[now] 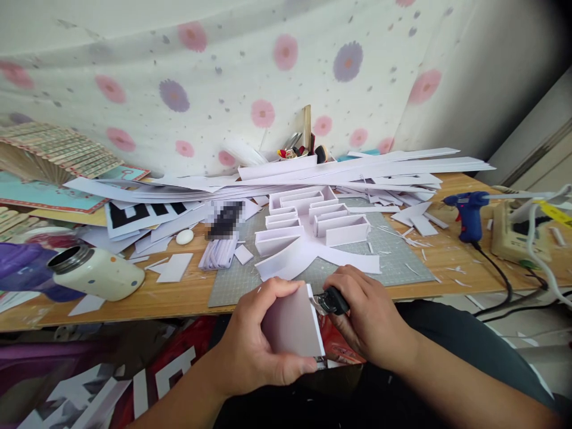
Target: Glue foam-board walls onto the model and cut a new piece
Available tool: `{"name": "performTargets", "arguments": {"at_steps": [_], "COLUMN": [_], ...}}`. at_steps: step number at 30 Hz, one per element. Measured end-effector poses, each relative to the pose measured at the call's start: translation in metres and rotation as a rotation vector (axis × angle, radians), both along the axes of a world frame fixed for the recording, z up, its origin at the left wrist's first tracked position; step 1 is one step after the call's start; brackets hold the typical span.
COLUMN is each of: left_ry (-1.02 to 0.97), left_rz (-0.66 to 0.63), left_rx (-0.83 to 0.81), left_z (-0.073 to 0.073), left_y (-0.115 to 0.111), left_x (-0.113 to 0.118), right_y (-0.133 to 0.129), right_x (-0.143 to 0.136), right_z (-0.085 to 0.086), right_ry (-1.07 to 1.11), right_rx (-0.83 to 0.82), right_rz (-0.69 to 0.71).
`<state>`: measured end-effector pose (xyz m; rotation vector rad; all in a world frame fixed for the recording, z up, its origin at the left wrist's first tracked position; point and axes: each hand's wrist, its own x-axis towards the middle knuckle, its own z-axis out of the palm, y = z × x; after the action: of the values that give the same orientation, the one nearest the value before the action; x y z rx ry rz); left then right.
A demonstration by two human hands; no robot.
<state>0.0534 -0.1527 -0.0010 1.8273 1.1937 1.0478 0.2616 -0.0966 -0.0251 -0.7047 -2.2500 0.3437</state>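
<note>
Over my lap, just below the table edge, my left hand (250,351) grips a squarish white foam board piece (292,328), thumb along the bottom and fingers over the top. My right hand (370,316) is closed round a black-handled tool with a metal head (336,300). Its head meets the right edge of the board; the exact kind of tool is not clear. Beyond my hands, a white foam board structure with upright-walled shapes (313,229) lies on a grey cutting mat (223,289).
A blue glue gun (469,217) stands at the right, its cord trailing off the table beside a beige box (513,238). An uncapped cream flask (105,273) lies on its side at the left. Long white strips (357,170) are piled at the back; scraps (420,220) lie about.
</note>
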Motion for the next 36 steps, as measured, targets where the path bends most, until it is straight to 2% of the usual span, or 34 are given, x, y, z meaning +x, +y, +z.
{"name": "performTargets", "arguments": {"at_steps": [7, 12, 17, 20, 23, 25, 31, 36], "left_ry": [0.047, -0.017, -0.014, 0.130, 0.246, 0.254, 0.256, 0.229], "left_rz": [-0.027, -0.073, -0.161, -0.067, 0.066, 0.088, -0.001, -0.061], "left_rx": [0.011, -0.077, -0.093, -0.080, -0.071, -0.059, -0.034, -0.055], "left_z": [-0.013, -0.021, -0.017, -0.012, -0.010, -0.011, -0.008, -0.005], "left_y": [-0.017, -0.025, -0.029, -0.029, -0.025, -0.020, -0.005, 0.001], "left_x": [-0.004, -0.006, -0.001, -0.001, -0.008, -0.014, -0.015, -0.009], "right_y": [-0.018, -0.030, -0.032, -0.030, -0.027, -0.025, -0.015, -0.008], "right_x": [-0.001, -0.004, -0.004, -0.001, 0.006, 0.010, 0.008, 0.004], "right_z": [-0.013, -0.021, -0.026, -0.029, -0.027, -0.023, -0.017, -0.016], "right_ry": [-0.059, -0.074, -0.084, -0.070, 0.038, 0.128, 0.280, 0.237], "right_rx": [-0.032, -0.127, -0.238, -0.369, -0.522, -0.594, -1.115, -1.223], "right_rz": [-0.029, -0.020, -0.090, -0.134, -0.005, 0.123, 0.422, 0.481]}}
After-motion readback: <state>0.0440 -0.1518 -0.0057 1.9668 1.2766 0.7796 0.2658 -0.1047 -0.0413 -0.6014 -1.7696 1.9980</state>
